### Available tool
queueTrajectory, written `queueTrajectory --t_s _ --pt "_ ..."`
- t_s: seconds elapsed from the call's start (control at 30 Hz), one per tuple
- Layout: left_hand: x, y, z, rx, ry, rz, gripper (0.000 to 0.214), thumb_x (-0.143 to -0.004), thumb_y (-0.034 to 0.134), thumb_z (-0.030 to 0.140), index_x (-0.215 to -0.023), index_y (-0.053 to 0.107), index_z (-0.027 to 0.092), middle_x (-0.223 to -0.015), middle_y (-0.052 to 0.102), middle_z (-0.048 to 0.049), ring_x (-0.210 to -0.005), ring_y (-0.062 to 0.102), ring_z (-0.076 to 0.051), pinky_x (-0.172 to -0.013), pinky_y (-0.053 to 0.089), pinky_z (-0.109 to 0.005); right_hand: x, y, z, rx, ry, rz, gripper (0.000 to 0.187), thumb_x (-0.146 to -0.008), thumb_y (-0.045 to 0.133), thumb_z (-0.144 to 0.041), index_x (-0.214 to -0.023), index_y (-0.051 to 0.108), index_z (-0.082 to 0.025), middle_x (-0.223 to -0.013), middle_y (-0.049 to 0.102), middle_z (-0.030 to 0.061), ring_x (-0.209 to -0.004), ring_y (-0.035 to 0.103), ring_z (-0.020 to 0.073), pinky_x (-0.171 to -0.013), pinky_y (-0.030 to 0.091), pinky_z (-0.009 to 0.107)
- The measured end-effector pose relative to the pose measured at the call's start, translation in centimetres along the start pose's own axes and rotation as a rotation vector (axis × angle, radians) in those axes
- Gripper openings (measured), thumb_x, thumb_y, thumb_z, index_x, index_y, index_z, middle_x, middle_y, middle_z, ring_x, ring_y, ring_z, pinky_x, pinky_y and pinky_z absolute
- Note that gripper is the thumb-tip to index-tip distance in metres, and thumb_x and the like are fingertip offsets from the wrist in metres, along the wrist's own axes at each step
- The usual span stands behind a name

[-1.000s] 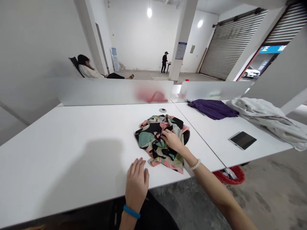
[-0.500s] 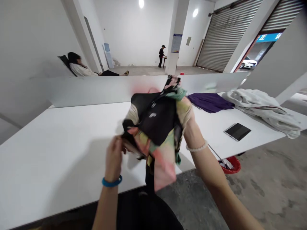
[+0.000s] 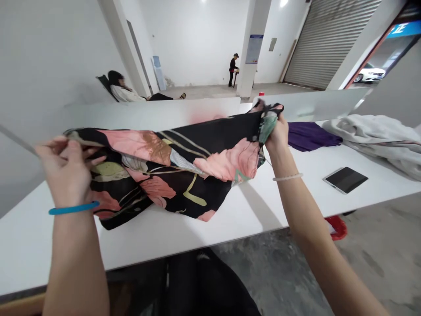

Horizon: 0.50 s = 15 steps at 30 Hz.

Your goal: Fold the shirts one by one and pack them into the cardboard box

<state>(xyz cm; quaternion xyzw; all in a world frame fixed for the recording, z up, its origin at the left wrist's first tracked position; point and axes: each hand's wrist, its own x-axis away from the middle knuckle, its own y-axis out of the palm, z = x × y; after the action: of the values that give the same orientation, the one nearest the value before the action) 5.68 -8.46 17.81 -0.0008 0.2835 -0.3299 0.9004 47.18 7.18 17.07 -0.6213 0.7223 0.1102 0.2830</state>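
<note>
A black garment with large pink flowers (image 3: 184,153) is stretched between my two hands above the white table (image 3: 184,239). Its exact kind does not show. My left hand (image 3: 67,169), with a blue band at the wrist, pinches the garment's left end between thumb and fingers. At the other end, my right hand (image 3: 277,134) is closed around a bunched part with green in it. The cloth sags between the hands, and its lower folds hang close to the tabletop.
Beyond my right hand lie a purple cloth (image 3: 312,136) and a pale grey cloth (image 3: 378,131). A tablet (image 3: 346,179) rests near the right front edge. Under the table shows a red basket (image 3: 338,228). A low frosted panel (image 3: 141,113) borders the back; two people are farther off.
The bundled garment has been pulled out wide. My left hand has moved left and up, my right hand a little right and up. The view has shifted slightly.
</note>
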Motion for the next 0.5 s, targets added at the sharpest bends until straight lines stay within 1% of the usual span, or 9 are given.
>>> queueTrajectory --t_s 0.07,0.13,0.17,0.2,0.27,0.33,0.37,0.43,0.5 --pt "0.7 0.2 -1.5 -0.094 -0.026 -0.035 0.053 -0.088 0.044 0.039 -0.132 0.026 0.016 -0.124 0.059 -0.0063 -0.105 0.062 -0.021 -0.086 0.050 -0.039 0.6 0.1 1.0 0.052 -0.011 0.041 0.044 -0.087 0.049 -0.027 -0.130 0.044 -0.029 -0.117 0.056 0.0066 -0.113 0.052 0.0234 -0.093 0.048 0.043" --pt "1.8 0.6 -3.5 -0.296 -0.020 -0.212 0.048 -0.087 0.046 0.039 -0.130 0.036 0.018 -0.118 0.063 -0.0080 -0.104 0.062 -0.023 -0.091 0.049 -0.042 1.9 0.8 2.1 0.167 -0.056 0.054 0.041 -0.089 0.042 -0.022 -0.129 0.046 -0.028 -0.116 0.058 0.0067 -0.111 0.053 0.0221 -0.095 0.046 0.043" --pt "2.5 1.0 -4.6 -0.385 -0.012 -0.320 0.045 -0.087 0.046 0.037 -0.127 0.041 0.018 -0.118 0.064 -0.0086 -0.105 0.061 -0.024 -0.092 0.048 -0.042 2.9 1.3 2.7 0.250 -0.090 0.013 0.041 -0.089 0.037 -0.018 -0.128 0.048 -0.026 -0.116 0.059 0.0069 -0.109 0.054 0.0215 -0.096 0.045 0.042" --pt "3.3 1.6 -5.6 -0.467 0.010 -0.433 0.044 -0.086 0.046 0.035 -0.126 0.044 0.017 -0.118 0.063 -0.0094 -0.106 0.061 -0.024 -0.092 0.048 -0.042 4.0 2.0 3.3 0.340 -0.136 -0.083 0.042 -0.088 0.035 -0.014 -0.126 0.050 -0.024 -0.115 0.060 0.0073 -0.109 0.055 0.0209 -0.096 0.044 0.042" --pt "4.8 2.9 -7.7 -0.618 0.112 -0.619 0.047 -0.084 0.046 0.032 -0.127 0.045 0.013 -0.121 0.061 -0.0131 -0.110 0.058 -0.026 -0.093 0.046 -0.040 6.6 3.8 4.5 0.503 -0.255 -0.428 0.044 -0.085 0.037 -0.009 -0.124 0.054 -0.020 -0.120 0.060 0.0087 -0.113 0.053 0.0212 -0.098 0.042 0.041" --pt "6.0 4.1 -9.3 -0.796 0.234 -0.728 0.049 -0.083 0.045 0.031 -0.128 0.046 0.010 -0.118 0.061 -0.0167 -0.110 0.057 -0.028 -0.092 0.046 -0.041 8.9 5.5 5.7 0.643 -0.359 -0.792 0.043 -0.082 0.047 -0.008 -0.122 0.057 -0.019 -0.128 0.056 0.0104 -0.119 0.049 0.0235 -0.099 0.039 0.040" --pt "6.4 4.6 -9.8 -0.883 0.277 -0.759 0.047 -0.084 0.043 0.030 -0.125 0.049 0.010 -0.114 0.062 -0.0174 -0.108 0.057 -0.030 -0.089 0.046 -0.042 9.7 6.3 6.1 0.707 -0.384 -0.912 0.041 -0.081 0.051 -0.009 -0.120 0.059 -0.019 -0.129 0.055 0.0110 -0.120 0.049 0.0247 -0.099 0.038 0.041" --pt "6.2 5.0 -10.0 -0.995 0.274 -0.789 0.040 -0.084 0.040 0.028 -0.117 0.056 0.013 -0.107 0.064 -0.0163 -0.101 0.060 -0.030 -0.082 0.047 -0.041 10.2 7.3 6.7 0.797 -0.379 -0.972 0.029 -0.081 0.058 -0.013 -0.108 0.066 -0.017 -0.121 0.061 0.0116 -0.113 0.054 0.0257 -0.097 0.038 0.040" --pt "4.8 4.8 -9.1 -0.983 0.163 -0.778 0.033 -0.082 0.043 0.029 -0.106 0.062 0.016 -0.099 0.066 -0.0121 -0.091 0.062 -0.028 -0.075 0.048 -0.037 9.1 7.5 6.6 0.806 -0.353 -0.870 0.015 -0.082 0.059 -0.016 -0.093 0.070 -0.016 -0.101 0.069 0.0096 -0.095 0.061 0.0230 -0.091 0.041 0.037"
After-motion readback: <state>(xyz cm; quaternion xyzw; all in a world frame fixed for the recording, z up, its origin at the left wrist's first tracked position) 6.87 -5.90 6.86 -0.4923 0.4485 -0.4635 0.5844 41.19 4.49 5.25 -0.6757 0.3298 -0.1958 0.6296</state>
